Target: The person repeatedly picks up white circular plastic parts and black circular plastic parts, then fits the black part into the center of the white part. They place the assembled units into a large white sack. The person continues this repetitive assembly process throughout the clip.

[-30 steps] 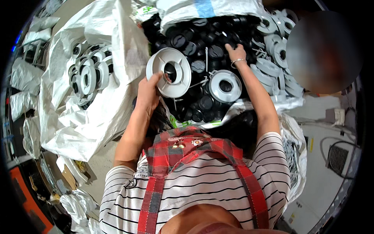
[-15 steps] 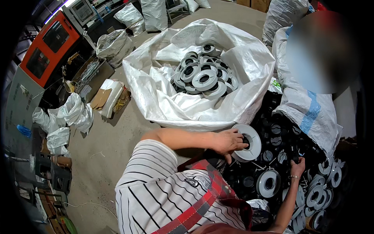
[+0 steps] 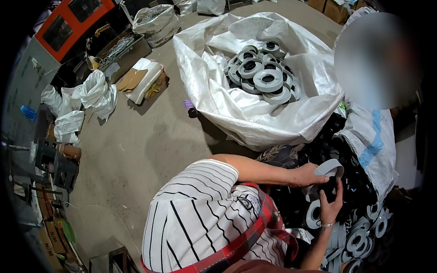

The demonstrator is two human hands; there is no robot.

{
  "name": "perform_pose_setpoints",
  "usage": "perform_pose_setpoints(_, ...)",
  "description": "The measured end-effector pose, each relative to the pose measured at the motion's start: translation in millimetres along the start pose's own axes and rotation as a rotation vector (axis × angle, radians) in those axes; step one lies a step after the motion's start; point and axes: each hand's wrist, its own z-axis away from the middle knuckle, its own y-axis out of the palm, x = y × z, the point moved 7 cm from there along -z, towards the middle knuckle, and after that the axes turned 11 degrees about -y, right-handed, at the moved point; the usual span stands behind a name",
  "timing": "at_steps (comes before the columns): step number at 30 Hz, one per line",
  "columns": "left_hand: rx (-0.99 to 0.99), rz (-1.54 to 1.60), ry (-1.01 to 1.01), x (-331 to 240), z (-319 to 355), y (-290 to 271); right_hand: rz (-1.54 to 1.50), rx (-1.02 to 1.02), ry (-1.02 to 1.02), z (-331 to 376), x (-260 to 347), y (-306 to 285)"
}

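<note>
One grey ring [image 3: 329, 168] tilts against left fingers [image 3: 321, 179].

Rings [image 3: 276, 83] lie in the sack [image 3: 216, 102], beyond and left of piled caps [image 3: 353, 179].

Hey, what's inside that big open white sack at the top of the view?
Inside the white sack is a heap of grey rings, several with black pieces in their centres. The upper rings hide those beneath, and the heap covers the sack's bottom.
</note>
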Motion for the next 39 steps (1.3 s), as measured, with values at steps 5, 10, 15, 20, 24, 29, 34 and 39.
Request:
perform_pose_setpoints(5, 0.043, -0.137, -0.062, 1, 4, 7, 0.407, 0.177, -0.068, 9, 11, 3)
perform_pose_setpoints(10, 0.107, -0.593, -0.007, -2, -5, 4, 0.495, 0.421, -0.295, 2, 41, 19)
perform_pose_setpoints(15, 0.257, 0.313, -0.444, 13, 10, 15, 0.428, 0.260, -0.306, 12, 20, 14)
perform_pose_setpoints(20, 0.101, -0.040, -0.088, 18, -7, -11, -0.870, 0.096, 0.915, 45, -73, 31)
perform_pose_setpoints(24, -0.500, -0.691, 0.473, -90, -10, -77, 0.262, 0.158, 0.418, 34, -117, -24)
perform_pose_setpoints(29, -0.472, -0.500, 0.684, -142, -5, -71, 0.591, 0.335, 0.582, 104, -223, -28)
perform_pose_setpoints(34, -0.012, -0.252, -0.124, -1, -43, -22, 0.550, 0.341, 0.586, 123, -235, 29)
perform_pose_setpoints(39, 0.126, 0.286, -0.712, 111, -61, 6, 0.066, 0.209, 0.112, 61, -122, 40)
